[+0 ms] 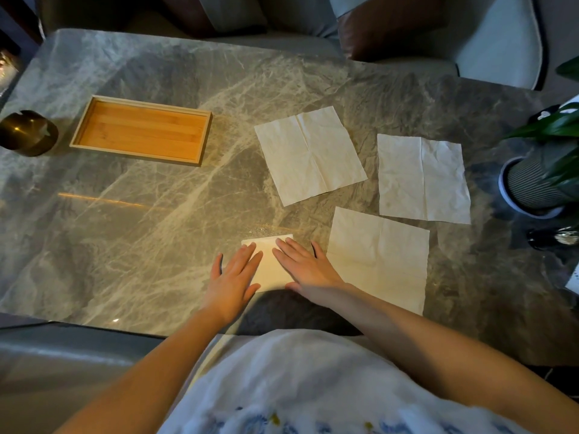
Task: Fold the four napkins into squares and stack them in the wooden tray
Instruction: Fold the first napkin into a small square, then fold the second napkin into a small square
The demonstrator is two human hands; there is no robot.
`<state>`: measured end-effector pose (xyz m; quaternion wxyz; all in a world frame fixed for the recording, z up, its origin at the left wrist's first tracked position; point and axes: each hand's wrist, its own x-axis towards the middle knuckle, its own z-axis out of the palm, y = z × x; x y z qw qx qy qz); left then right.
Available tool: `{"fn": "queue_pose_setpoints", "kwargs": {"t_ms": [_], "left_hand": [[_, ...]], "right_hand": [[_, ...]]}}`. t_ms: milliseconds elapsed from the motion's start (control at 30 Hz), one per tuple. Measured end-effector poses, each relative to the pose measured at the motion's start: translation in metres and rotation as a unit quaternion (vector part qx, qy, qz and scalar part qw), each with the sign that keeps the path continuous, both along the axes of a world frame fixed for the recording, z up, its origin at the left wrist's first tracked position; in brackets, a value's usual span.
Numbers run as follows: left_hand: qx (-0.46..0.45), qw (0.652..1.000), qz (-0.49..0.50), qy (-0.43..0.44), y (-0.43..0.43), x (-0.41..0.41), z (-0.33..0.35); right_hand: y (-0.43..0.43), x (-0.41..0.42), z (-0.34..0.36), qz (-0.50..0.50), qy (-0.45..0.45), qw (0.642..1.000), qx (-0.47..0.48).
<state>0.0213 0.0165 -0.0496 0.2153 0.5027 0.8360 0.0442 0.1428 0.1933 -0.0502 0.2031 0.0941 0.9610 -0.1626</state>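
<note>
A folded cream napkin (pixel 270 264) lies near the table's front edge. My left hand (pixel 233 277) and my right hand (pixel 305 266) press flat on it with straight fingers, side by side. Three unfolded napkins lie flat to the right: one at the centre (pixel 308 155), one further right (pixel 423 178), one right beside my right hand (pixel 380 258). The wooden tray (pixel 141 130) sits far left at the back and holds nothing.
The grey marble table (pixel 141 214) carries a brass bowl-like object (pixel 28 133) left of the tray. A potted plant in a ribbed pot (pixel 532 183) stands at the right edge. Chairs stand behind the table.
</note>
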Motion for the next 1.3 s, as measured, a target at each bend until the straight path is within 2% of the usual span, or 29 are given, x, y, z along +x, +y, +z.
{"fn": "queue_pose_setpoints", "kwargs": {"t_ms": [300, 633, 1000, 1167, 1300], "left_hand": [[-0.058, 0.997, 0.009, 0.047, -0.019, -0.015, -0.004], [-0.109, 0.993, 0.043, 0.010, -0.004, -0.031, 0.003], [-0.136, 0.990, -0.030, 0.023, -0.004, -0.053, 0.010], [-0.146, 0.987, -0.044, 0.040, -0.002, -0.053, 0.013], [-0.140, 0.989, -0.038, 0.022, -0.002, -0.052, 0.011]], "right_hand": [[0.017, 0.011, 0.000, -0.019, 0.004, 1.000, -0.013], [0.004, 0.011, 0.005, -0.067, 0.011, 0.997, -0.023], [-0.019, 0.013, 0.009, -0.140, -0.010, 0.990, -0.031], [-0.021, 0.008, 0.009, -0.154, -0.007, 0.988, -0.032], [-0.033, 0.013, 0.006, -0.203, 0.012, 0.978, -0.037]]}}
